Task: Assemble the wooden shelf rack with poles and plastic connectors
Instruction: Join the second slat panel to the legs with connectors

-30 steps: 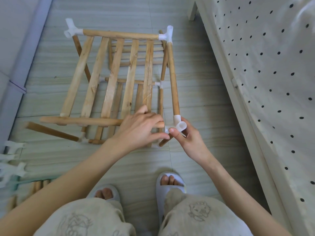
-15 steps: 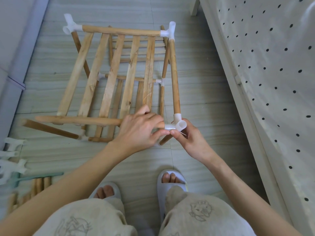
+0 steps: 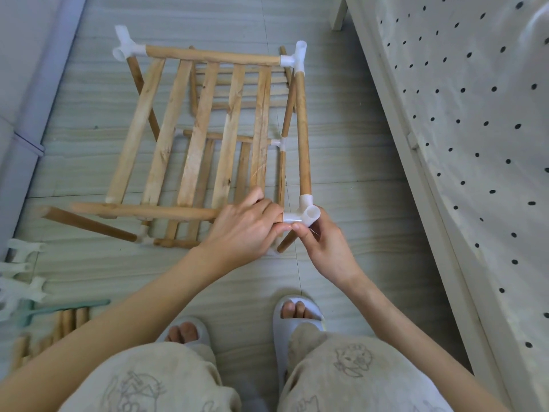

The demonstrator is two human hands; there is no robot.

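I am looking down at a pale grey floor (image 3: 356, 150) with a faint wood-grain stripe, a tile seam running across it under the rack. Along the right edge of the floor stands a white bed frame (image 3: 421, 179) carrying a white cover with black dots (image 3: 475, 114); along the left edge runs a pale lilac panel (image 3: 26, 84).

The wooden shelf rack (image 3: 208, 129) stands in the middle of the floor, its flat slats crossing between round poles, with white connectors at its far corners. My left hand (image 3: 243, 230) is curled round the near pole (image 3: 142, 211), gripping its right end, which meets the side socket of the near right connector (image 3: 306, 214). My right hand (image 3: 320, 248) pinches that white connector from below, thumb and fingers closed on it. A side pole (image 3: 303, 132) runs from the connector to the far right corner.

Near the left edge of the floor lie spare connectors (image 3: 20, 281), loose poles (image 3: 68, 322) and a teal-handled tool (image 3: 59, 309), all blurred. My grey slippers (image 3: 297, 310) and printed beige trousers (image 3: 350, 367) fill the near edge.
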